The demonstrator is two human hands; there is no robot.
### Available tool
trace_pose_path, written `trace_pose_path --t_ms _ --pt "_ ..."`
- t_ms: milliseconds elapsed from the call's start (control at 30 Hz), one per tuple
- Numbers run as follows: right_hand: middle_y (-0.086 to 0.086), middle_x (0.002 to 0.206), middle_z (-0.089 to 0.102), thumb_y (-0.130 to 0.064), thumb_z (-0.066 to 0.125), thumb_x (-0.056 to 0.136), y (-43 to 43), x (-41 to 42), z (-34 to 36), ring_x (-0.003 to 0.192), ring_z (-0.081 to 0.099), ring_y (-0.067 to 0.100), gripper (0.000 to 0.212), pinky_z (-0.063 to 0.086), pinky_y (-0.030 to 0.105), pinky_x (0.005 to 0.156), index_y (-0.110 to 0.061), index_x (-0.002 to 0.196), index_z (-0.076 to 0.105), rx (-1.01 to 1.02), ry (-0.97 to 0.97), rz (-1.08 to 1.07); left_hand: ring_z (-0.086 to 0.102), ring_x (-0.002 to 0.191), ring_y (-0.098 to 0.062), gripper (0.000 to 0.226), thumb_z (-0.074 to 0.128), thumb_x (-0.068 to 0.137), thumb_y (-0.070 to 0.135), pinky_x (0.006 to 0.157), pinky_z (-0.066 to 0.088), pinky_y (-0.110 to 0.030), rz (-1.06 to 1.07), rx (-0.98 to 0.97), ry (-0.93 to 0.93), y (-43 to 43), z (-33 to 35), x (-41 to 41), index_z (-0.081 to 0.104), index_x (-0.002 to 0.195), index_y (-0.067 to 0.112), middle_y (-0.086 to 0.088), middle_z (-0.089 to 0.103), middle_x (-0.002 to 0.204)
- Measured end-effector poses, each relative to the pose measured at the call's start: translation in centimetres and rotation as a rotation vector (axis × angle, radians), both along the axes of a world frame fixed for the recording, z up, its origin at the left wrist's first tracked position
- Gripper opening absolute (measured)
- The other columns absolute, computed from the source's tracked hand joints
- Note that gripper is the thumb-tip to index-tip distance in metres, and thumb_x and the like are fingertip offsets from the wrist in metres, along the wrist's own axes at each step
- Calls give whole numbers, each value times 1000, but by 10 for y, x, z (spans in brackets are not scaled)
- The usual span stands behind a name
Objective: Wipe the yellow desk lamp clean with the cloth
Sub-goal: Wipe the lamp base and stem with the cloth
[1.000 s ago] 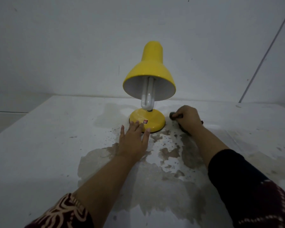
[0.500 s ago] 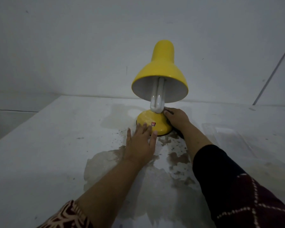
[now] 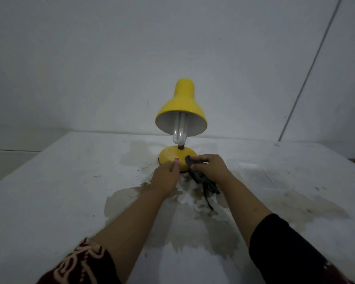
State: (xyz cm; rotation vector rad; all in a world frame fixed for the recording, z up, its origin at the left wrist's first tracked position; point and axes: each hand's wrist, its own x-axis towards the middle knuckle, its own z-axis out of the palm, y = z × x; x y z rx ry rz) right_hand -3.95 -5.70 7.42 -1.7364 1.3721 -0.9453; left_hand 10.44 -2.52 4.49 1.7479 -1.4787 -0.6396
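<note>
A yellow desk lamp (image 3: 180, 107) stands upright on the white table (image 3: 49, 191), its shade tilted toward me with a white bulb showing inside. Its round yellow base (image 3: 170, 155) sits just beyond my hands. My right hand (image 3: 211, 168) is closed on a dark cloth (image 3: 201, 178) and presses it against the front right of the base; a tail of cloth trails toward me on the table. My left hand (image 3: 166, 177) lies flat on the table, fingertips touching the base's front edge near a small red label.
Grey wet stains and dark specks spread over the table around and in front of the lamp. A clear plastic sheet (image 3: 254, 173) lies to the right of my right hand. A white wall rises behind, with a thin cable (image 3: 307, 76) running diagonally at the right.
My right hand has come round from the right side of the base to its front, and the cloth now shows under it. My left hand stays at the base's front edge.
</note>
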Motion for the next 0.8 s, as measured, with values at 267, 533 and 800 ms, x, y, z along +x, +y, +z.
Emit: trace_pose_path --t_ms 267,533,800 --pt "14 112 68 -5 52 88 49 15 12 99 65 22 26 52 30 90 -7 103 72 236 -431 104 66 96 -32 42 68 78 38 91 54 -46 109 41 651 29 27 -2 66 100 2 -17 70 105" --pt "-1 113 66 -9 60 89 57 -6 9 91 64 11 32 52 16 76 -18 120 61 54 -123 383 61 90 -25 26 57 88 29 89 46 -38 -229 -8 441 46 41 28 69 89 6 -16 67 96" --pt "13 86 66 -15 64 88 61 22 -7 82 67 26 9 60 42 76 -9 83 60 284 -384 255 58 84 -17 16 57 88 16 76 44 -25 -123 -188 117 45 39 31 67 94 4 -9 67 94"
